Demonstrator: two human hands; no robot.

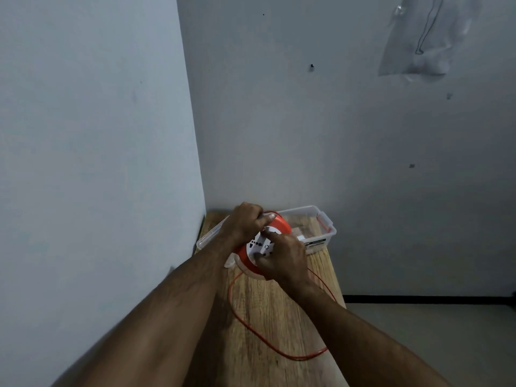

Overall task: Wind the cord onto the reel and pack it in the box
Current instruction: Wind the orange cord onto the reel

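Both grips on reel [282, 223], wooden table [279, 303], seemingly grey walls [307, 121]

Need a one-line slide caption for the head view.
Left hand grips the orange reel, right hand on its face; loose cord loops across the table.

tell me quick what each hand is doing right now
Left hand: closed, gripping the handle at the top of the orange reel.
Right hand: fingers curled on the reel's white face, apparently gripping the crank; the knob itself is hidden.

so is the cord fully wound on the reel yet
Not yet. A long loop of orange cord still lies loose on the wooden table, trailing from the reel.
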